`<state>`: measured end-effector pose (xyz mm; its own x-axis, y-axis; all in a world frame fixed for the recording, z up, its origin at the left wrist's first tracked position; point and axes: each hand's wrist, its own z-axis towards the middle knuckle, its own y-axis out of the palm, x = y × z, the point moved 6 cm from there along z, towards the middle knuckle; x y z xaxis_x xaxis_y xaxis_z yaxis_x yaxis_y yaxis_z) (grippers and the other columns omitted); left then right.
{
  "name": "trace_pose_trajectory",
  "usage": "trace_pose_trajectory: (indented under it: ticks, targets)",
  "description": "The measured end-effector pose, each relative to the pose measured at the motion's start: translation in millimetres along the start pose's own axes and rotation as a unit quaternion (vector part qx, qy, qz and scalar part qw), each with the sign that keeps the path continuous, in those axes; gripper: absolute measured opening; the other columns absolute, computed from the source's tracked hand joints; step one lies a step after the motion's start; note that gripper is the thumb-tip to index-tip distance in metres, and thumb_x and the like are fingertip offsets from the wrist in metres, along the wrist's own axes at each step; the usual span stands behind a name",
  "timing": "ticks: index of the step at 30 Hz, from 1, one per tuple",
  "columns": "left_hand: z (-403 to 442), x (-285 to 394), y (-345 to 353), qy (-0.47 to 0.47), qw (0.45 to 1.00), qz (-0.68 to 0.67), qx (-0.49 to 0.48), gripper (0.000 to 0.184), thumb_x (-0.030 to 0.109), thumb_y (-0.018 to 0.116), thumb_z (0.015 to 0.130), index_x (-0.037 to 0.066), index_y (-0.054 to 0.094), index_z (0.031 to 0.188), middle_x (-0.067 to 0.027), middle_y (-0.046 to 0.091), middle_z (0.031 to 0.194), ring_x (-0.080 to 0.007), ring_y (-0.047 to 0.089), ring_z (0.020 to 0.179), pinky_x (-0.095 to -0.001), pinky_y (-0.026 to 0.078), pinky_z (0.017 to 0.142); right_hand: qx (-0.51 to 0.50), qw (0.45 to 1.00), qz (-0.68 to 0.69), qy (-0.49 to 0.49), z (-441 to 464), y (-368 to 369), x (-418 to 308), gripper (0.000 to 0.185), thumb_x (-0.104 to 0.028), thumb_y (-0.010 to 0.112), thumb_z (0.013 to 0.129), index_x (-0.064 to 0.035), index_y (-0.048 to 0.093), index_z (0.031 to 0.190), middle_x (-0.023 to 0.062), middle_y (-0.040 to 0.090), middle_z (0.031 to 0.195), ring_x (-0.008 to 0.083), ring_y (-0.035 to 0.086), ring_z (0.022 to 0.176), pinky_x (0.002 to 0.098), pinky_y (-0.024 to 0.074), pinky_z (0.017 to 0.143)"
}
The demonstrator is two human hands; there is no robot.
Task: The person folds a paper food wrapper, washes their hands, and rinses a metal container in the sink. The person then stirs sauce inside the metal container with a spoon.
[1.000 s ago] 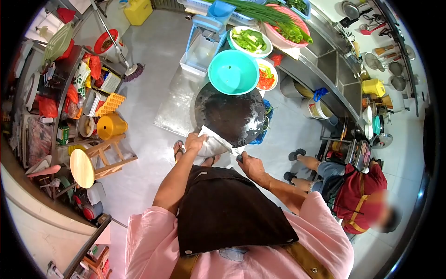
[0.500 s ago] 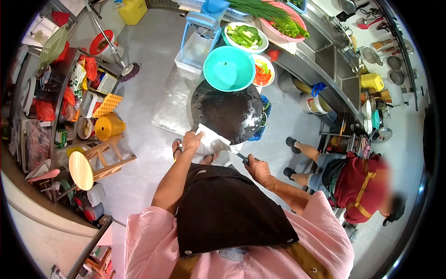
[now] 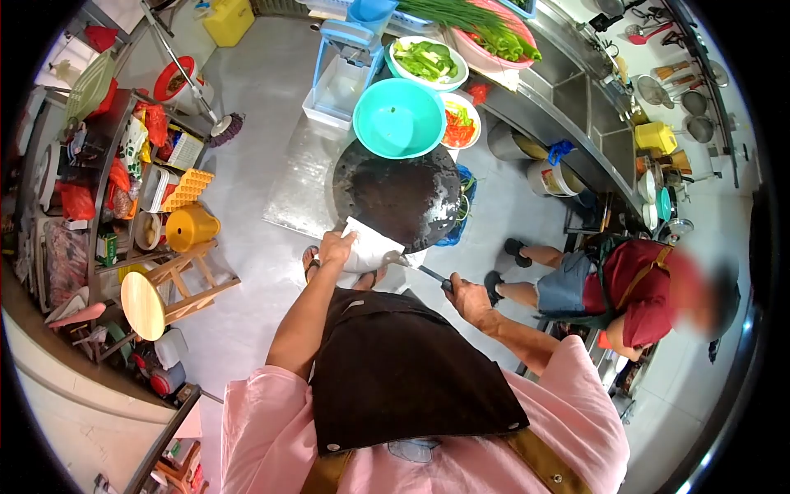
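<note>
My left hand (image 3: 336, 246) is closed on the upper left edge of a white bag (image 3: 369, 249), which looks soft and hangs in front of my apron. My right hand (image 3: 471, 300) grips the dark handle of a long metal utensil (image 3: 423, 268). Its rounded, spoon-like head lies against the bag's right edge, and its exact shape is hard to make out. Just beyond the bag is a round dark chopping block (image 3: 395, 198), wet and shiny on its right side. A turquoise basin (image 3: 399, 119) stands over the block's far edge.
Under the block is a metal table (image 3: 288, 185). Bowls of cut green peppers (image 3: 426, 62) and red peppers (image 3: 459, 128) stand beyond. A person in a red top (image 3: 629, 284) is at my right. On the left are a wooden stool (image 3: 146, 305) and crowded shelves (image 3: 107, 189).
My right hand has moved slightly right with the utensil, showing more of its shaft and head. My left hand stays on the bag. The other person has shifted and turned.
</note>
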<state>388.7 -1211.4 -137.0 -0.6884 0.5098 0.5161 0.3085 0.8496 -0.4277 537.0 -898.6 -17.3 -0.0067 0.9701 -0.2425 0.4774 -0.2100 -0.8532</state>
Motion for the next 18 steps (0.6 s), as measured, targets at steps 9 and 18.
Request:
trace_pose_trajectory:
  ticks: [9, 18]
  targets:
    - [-3.6, 2.3, -3.0, 0.013, 1.0, -0.014, -0.003, 0.055, 0.04, 0.077, 0.084, -0.006, 0.069, 0.114, -0.0205, 0.072, 0.107, -0.0315, 0.069, 0.099, -0.0391, 0.05, 0.09, -0.014, 0.999, 0.011, 0.031, -6.2, 3.0, 13.4, 0.03, -0.03, 0.062, 0.095, -0.0046, 0.049, 0.104, 0.0212, 0.068, 0.08, 0.0415, 0.068, 0.077, 0.0526, 0.0553, 0.066]
    - [15.4, -14.1, 6.5, 0.02, 1.0, -0.013, -0.02, 0.048, 0.034, 0.076, 0.087, -0.005, 0.071, 0.115, -0.0192, 0.073, 0.108, -0.0272, 0.067, 0.097, -0.0359, 0.049, 0.087, 0.047, 0.997, 0.053, 0.007, -4.5, -25.7, -14.0, 0.038, -0.04, 0.063, 0.095, -0.0044, 0.05, 0.1, 0.0202, 0.068, 0.081, 0.0428, 0.066, 0.073, 0.0514, 0.0517, 0.061]
